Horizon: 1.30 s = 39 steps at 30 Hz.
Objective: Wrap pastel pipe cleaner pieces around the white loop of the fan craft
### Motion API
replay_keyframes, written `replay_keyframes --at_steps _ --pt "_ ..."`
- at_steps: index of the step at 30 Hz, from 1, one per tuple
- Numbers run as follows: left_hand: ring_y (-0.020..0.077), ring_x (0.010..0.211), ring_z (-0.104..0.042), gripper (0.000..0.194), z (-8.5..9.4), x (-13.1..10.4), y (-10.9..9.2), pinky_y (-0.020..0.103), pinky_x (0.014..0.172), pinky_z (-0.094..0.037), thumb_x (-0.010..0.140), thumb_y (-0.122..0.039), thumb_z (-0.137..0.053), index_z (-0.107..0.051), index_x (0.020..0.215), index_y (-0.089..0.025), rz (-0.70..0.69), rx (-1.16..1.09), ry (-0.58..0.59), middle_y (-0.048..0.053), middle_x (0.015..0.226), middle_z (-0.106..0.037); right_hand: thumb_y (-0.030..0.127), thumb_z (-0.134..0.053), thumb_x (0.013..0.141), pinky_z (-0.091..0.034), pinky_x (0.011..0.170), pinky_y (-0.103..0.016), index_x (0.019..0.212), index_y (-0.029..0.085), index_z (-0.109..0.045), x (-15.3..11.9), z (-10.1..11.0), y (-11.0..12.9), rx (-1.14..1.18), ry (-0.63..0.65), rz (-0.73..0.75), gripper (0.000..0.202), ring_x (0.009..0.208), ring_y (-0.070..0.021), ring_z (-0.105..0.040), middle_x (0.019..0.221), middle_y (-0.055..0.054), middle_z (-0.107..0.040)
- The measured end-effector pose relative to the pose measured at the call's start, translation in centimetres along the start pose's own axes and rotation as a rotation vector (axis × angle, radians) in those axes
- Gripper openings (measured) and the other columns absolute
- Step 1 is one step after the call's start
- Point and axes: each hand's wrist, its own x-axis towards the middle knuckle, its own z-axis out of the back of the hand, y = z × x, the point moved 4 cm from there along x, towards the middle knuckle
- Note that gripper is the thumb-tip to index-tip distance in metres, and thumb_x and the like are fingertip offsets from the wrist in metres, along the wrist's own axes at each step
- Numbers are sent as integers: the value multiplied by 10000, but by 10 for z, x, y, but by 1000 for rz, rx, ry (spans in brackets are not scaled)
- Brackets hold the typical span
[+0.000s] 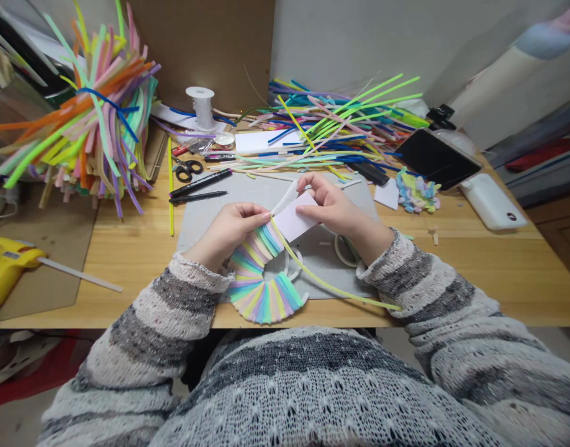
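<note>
The left hand [241,225] is pinching the upper end of the striped pastel piece [252,264] between thumb and forefinger. The right hand [334,208] is gripping a white card [297,217] between thumb and fingers, with its raised forefinger curling near the top of a white strip [284,197]. A yellow stem [313,273] is running from the left fingertips toward the right sleeve. The striped pastel piece is curving in an open ring over the front left part of the grey board [210,226]. Left of the grey board, a yellow glue gun [10,264] is lying and a colorful bundle of stems [99,118] is spreading out. Black scissors [188,170] and two dark pens [201,185] are resting at its back left corner. Behind it, loose stems [341,121] are piling up and a clear spool [202,108] is standing. Right of it, a pastel fuzzy cluster [418,191], a dark-screened device [438,158] and a white case [493,202] are lying.
</note>
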Motion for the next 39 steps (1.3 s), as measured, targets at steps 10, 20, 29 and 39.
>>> replay_keyframes --at_steps 10,20,29,39 --pt "101 571 -496 269 -1 1 3 228 550 -376 604 -370 -769 -704 721 -136 27 26 11 18 667 -646 316 -670 742 -388 488 -179 939 240 -313 0 -3 -4 -6 23 56 415 534 -82 -508 682 77 -515" --pt "90 533 -464 251 0 1 4 228 513 -352 607 -355 -766 -702 722 -141 42 32 24 8 637 -626 340 -694 721 -372 472 -174 902 244 -283 2 -4 -5 11 -6 66 459 502 -69 -469 664 91 -478" --pt "101 532 -477 255 -2 0 0 229 515 -342 603 -361 -753 -691 700 -134 13 87 33 11 612 -613 342 -693 744 -387 476 -176 915 244 -306 2 -6 -9 -12 6 72 435 516 -67 -475 681 84 -475" --pt "97 554 -491 250 20 3 -9 219 539 -363 605 -359 -760 -683 705 -144 -77 5 -223 1 651 -639 441 -641 810 -366 407 -195 810 171 -550 -7 -3 -17 -209 78 -418 285 501 -87 -517 662 -14 -597"
